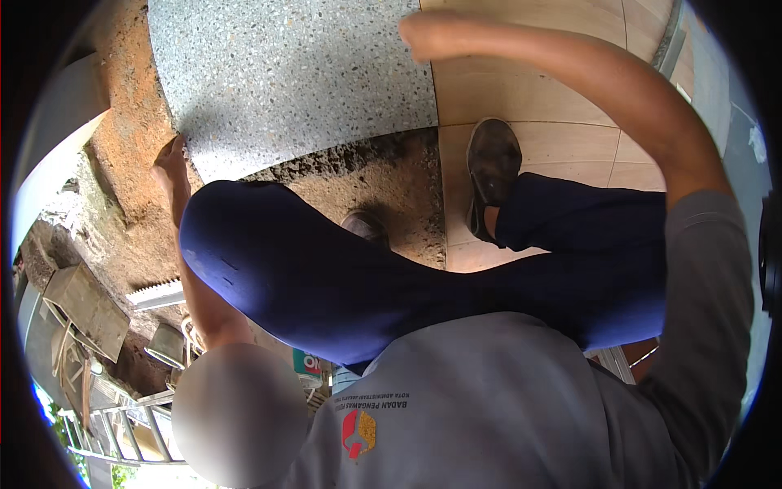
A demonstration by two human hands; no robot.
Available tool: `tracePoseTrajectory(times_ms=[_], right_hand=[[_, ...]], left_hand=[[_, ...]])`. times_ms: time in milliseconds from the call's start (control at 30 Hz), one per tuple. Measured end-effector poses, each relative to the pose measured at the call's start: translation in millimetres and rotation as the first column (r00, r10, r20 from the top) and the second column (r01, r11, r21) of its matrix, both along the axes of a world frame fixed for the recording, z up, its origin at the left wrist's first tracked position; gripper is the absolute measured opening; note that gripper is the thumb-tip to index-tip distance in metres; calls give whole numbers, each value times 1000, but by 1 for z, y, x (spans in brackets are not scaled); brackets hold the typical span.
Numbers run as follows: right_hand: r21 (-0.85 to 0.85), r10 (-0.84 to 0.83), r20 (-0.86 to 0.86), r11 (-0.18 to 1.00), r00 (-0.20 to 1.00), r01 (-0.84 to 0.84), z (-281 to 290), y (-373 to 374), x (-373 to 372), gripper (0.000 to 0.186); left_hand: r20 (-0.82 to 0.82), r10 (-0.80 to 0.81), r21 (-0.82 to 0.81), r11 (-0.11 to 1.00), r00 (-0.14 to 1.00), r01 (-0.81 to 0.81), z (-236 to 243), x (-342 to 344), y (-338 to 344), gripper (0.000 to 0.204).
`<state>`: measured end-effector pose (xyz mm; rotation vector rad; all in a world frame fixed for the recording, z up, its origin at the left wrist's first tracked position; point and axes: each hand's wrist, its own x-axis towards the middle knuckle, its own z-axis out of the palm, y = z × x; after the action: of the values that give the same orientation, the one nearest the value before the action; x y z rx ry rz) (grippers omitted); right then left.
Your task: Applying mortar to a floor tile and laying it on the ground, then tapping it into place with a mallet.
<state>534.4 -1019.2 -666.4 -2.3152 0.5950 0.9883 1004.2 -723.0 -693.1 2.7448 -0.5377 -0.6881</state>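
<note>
A large grey speckled tile (289,73) lies beside wood-look floor tiles, over rough dirt and mortar. My left hand (169,167) is at the tile's lower-left edge, its fingers bent onto it. My right hand (425,37) is at the upper-right edge, fingers curled down on the tile's border; their undersides are hidden. My dark shoe (493,167) rests on the wood-look tiles (554,147), and my other shoe (364,224) is on the dirt, partly behind my bent knee.
A notched trowel (159,295) lies left of my knee. A dirty box-like container (85,310), a bucket-like vessel (167,346), scrap wood and a metal ladder (122,428) stand at the lower left. Rough orange-brown ground (122,90) borders the tile's left side.
</note>
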Motion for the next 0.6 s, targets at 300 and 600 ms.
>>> tracePoseTrajectory(times_ms=[300,600], right_hand=[[85,-26,79,996,997,20,16,51,-58,28],[56,60,88,996,994,-65,24,42,-38,19]], left_hand=[[-52,12,-42,999,999,-15,4,-24,20,43],[-97,-58,-135,990,994,45,6,-11,13,45]])
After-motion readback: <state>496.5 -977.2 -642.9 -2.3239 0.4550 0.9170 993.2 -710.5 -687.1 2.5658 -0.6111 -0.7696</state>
